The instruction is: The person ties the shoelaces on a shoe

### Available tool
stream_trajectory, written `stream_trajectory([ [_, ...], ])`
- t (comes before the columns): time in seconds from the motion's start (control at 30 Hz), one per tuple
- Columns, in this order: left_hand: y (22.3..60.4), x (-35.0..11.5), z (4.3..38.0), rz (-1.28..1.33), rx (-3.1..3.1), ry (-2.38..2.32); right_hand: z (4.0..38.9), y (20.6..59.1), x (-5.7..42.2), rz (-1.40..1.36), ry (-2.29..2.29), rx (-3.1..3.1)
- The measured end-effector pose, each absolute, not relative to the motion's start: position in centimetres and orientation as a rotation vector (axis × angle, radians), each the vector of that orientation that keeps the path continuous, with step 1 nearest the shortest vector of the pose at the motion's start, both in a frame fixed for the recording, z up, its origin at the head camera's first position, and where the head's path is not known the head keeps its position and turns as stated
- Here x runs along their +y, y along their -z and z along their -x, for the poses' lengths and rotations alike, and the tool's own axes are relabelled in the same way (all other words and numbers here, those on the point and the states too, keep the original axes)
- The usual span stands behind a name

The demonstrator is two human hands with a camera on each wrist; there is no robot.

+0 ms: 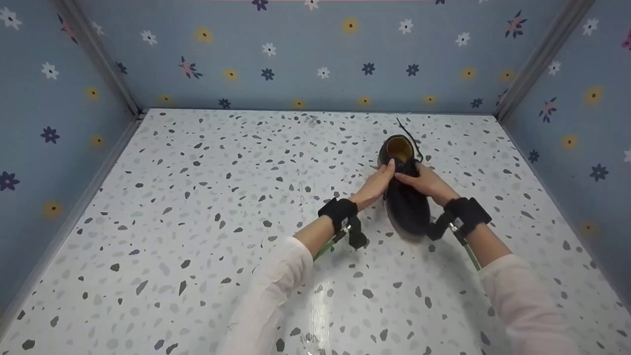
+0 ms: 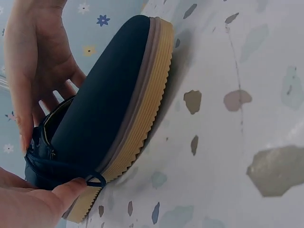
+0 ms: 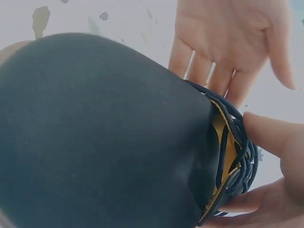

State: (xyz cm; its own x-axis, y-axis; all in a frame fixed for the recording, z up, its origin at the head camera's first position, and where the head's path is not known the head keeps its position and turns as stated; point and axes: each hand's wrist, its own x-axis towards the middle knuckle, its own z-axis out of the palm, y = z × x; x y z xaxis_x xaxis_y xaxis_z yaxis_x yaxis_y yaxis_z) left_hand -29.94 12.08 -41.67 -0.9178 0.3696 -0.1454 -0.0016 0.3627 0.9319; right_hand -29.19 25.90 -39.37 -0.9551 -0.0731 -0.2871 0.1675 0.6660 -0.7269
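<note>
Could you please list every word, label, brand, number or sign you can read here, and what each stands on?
None readable: the shoe, the speckled surface and the flowered wall show no text.
Any marking on the black wristbands would be too small to read.

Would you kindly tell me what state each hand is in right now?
Left hand: open, its straight fingers at the side of the shoe.
Right hand: closed, thumb and fingers holding the shoe by its laces.
</note>
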Motion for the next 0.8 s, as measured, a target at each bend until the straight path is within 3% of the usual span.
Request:
stream_trajectory([
  [0.8,41.1,6.1,28.8,-0.245,2.378,-1.514,30.4,39.6,20.3,0.143,1.073,2.582],
])
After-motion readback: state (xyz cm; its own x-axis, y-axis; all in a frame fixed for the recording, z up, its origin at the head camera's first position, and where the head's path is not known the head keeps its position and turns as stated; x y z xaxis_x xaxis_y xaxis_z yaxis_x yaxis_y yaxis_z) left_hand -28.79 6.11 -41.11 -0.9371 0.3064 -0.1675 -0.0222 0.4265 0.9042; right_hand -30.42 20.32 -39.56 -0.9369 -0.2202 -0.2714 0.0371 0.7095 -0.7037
